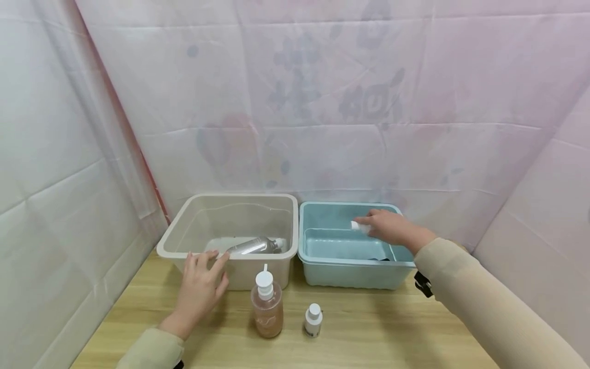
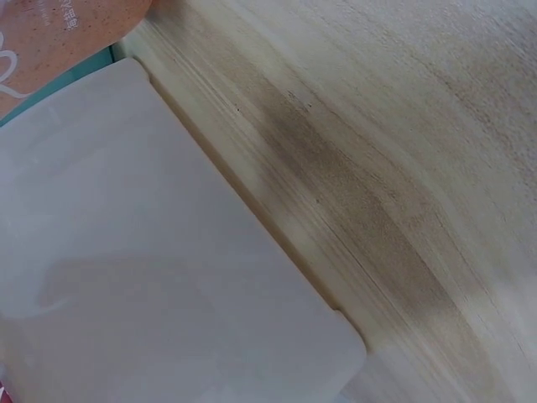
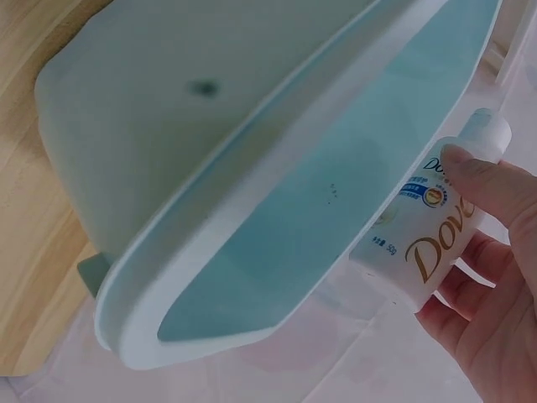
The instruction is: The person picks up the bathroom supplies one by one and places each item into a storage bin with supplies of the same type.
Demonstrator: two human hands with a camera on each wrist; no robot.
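My right hand (image 1: 389, 227) grips a small white Dove bottle (image 3: 432, 222) over the blue bin (image 1: 318, 261). In the right wrist view the bottle's printed label faces the camera, with the thumb near its cap and the fingers behind it. A dark item (image 1: 380, 259) shows on the floor of the blue bin. My left hand (image 1: 203, 282) has its fingers loosely spread, fingertips right at the front rim of the beige bin (image 1: 267, 271). Inside that bin a clear bottle (image 1: 253, 246) with a white cap lies tilted. The left hand is outside the left wrist view.
A pump bottle (image 1: 268, 312) of pinkish-orange liquid stands upright before the beige bin. To its right is a small white bottle (image 1: 313, 321) with a white cap. The wooden table (image 1: 369, 328) ends at a printed cloth backdrop (image 1: 322, 102), with cloth on both sides.
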